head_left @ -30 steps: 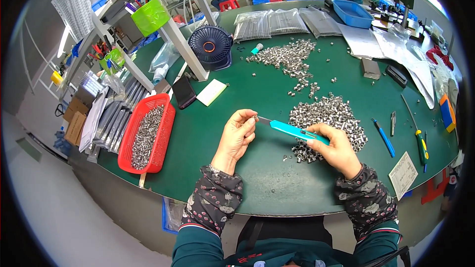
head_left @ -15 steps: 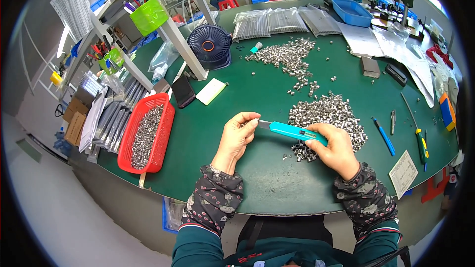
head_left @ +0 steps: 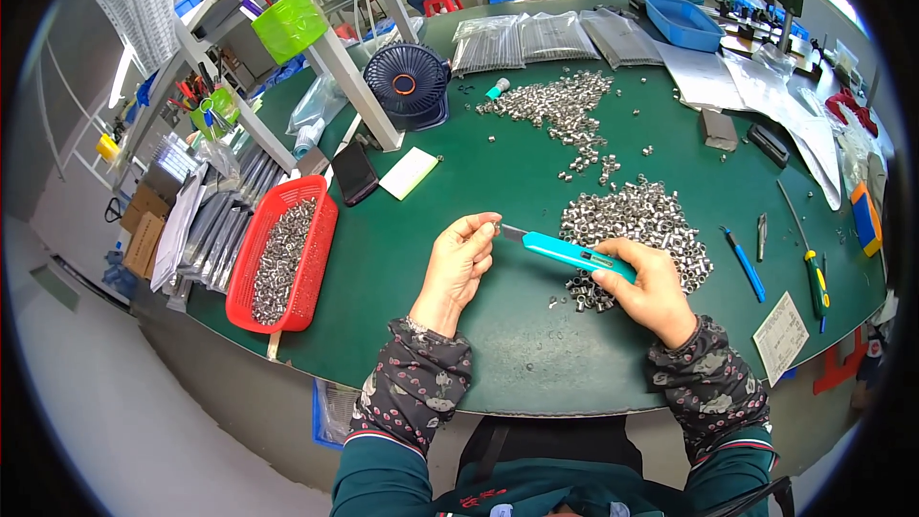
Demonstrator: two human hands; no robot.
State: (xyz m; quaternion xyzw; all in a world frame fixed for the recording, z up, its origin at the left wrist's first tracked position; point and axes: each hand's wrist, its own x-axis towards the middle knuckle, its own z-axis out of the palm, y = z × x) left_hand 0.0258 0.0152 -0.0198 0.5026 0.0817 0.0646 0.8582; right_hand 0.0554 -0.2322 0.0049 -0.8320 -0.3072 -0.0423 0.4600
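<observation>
- Starting at the left, a red tray (head_left: pixel 251 273) of small metal pieces sits near the table (head_left: pixel 431 230) edge, well apart from both hands.
- The left hand (head_left: pixel 458 263) has its fingers pinched narrow around a small metal ring (head_left: pixel 490 225), held up off the green surface at the fingertips.
- The ring lies just left of the blade tip; I cannot tell whether they touch.
- The knife (head_left: pixel 567 251), a turquoise cutter, runs with its long axis from lower right to upper left, blade pointing at the pinched ring.
- The right hand (head_left: pixel 651 287) is wrapped closed round the knife's rear end, so it is the left hand that is nearer the ring.
- Behind the right hand a pile (head_left: pixel 637 220) of loose rings spreads over the table, just beside the knuckles.
</observation>
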